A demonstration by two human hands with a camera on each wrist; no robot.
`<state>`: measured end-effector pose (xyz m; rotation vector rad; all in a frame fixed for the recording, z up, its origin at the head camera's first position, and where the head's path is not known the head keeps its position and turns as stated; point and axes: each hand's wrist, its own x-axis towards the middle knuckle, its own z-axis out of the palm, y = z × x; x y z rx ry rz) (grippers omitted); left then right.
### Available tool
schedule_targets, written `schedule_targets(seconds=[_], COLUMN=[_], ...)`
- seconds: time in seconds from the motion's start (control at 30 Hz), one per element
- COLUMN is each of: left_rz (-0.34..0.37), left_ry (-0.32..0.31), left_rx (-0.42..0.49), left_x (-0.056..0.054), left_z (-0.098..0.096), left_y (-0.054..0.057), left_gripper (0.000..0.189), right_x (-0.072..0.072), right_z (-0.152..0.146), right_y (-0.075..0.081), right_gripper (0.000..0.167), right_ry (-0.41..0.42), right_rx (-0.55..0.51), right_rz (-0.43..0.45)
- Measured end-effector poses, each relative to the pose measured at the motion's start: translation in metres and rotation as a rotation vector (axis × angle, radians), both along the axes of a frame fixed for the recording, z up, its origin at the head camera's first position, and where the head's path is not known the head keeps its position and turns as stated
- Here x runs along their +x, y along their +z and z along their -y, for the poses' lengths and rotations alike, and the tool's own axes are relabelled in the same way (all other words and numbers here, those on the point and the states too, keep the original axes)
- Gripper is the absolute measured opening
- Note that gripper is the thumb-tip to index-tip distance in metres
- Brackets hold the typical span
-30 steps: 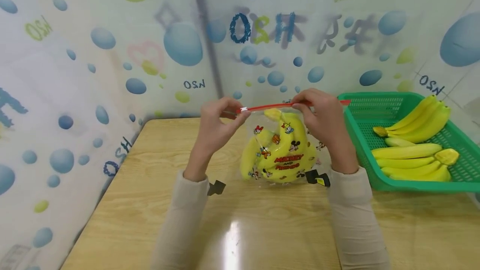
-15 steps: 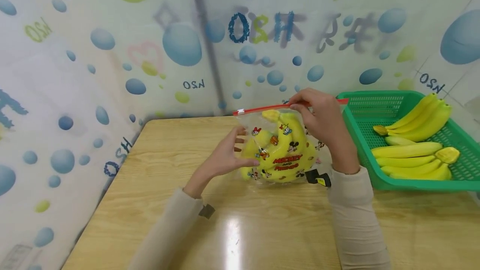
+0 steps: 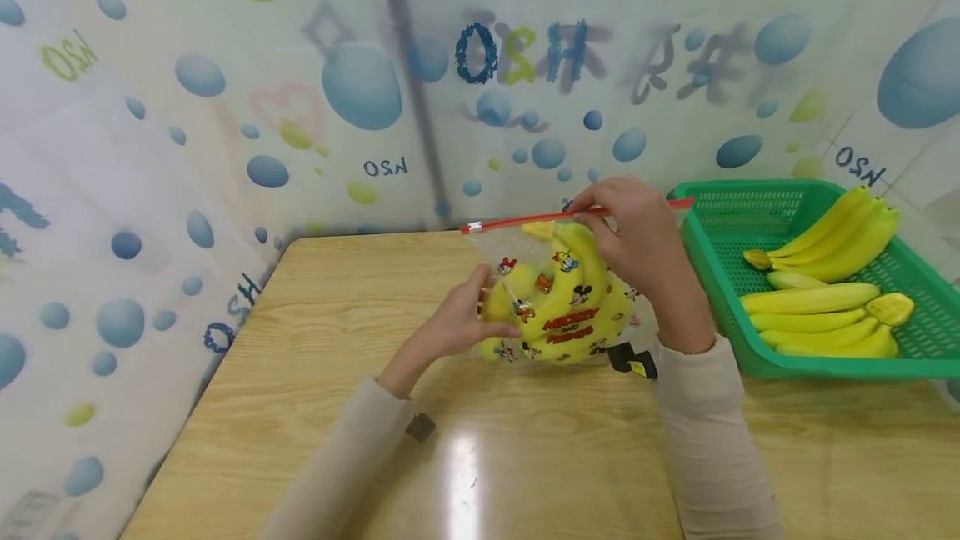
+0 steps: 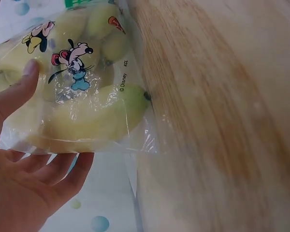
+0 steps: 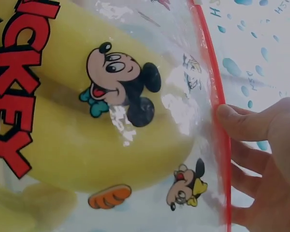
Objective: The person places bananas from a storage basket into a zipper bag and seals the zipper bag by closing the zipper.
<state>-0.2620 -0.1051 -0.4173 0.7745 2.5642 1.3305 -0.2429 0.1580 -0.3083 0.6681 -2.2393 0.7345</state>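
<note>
A clear slider zip bag [image 3: 572, 325] printed with cartoon characters stands on the table, with yellow bananas [image 3: 621, 311] inside. My right hand [image 3: 633, 232] pinches its red zip strip [image 3: 517, 221] between thumb and fingers, right of the middle. The white slider [image 3: 474, 227] sits at the strip's left end. Low on the bag's left side, my left hand [image 3: 455, 319] grips it, thumb across the front and fingers behind. In the left wrist view the thumb [image 4: 23, 89] presses on the film, and a banana [image 4: 94, 116] shows through near the bottom edge.
A green plastic basket [image 3: 720, 290] stands to the right, close beside my right forearm. Bunches of bananas [image 3: 813, 300] lie in it. The wooden table [image 3: 360, 298] meets a patterned wall covering [image 3: 300, 148] at the back and left.
My left hand has let go of the zip strip by the slider, moved down and taken hold of the bag's left side. My right hand has kept its pinch on the strip.
</note>
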Motion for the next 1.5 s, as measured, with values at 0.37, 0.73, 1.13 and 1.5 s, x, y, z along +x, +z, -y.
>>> schedule_targets(seconds=[0.37, 0.73, 1.13, 1.5], left_rz=[-0.065, -0.065, -0.043, -0.034], left_ry=[-0.036, -0.03, -0.056, -0.086], left_rx=[0.004, -0.013, -0.009, -0.004], left_x=[-0.001, -0.002, -0.003, -0.005], left_z=[0.001, 0.002, 0.006, 0.008], left_y=[-0.003, -0.002, -0.001, -0.003], left_gripper=[0.053, 0.053, 0.056, 0.053], right_x=[0.024, 0.032, 0.012, 0.001], right_z=[-0.036, -0.095, -0.094, -0.087], right_y=[-0.008, -0.023, -0.061, -0.086], right_gripper=[0.049, 0.113, 0.094, 0.082], right_ry=[-0.112, -0.111, 0.294, 0.371], right_rx=[-0.13, -0.111, -0.033, -0.089], right_rz=[-0.046, 0.671, 1.005, 1.063])
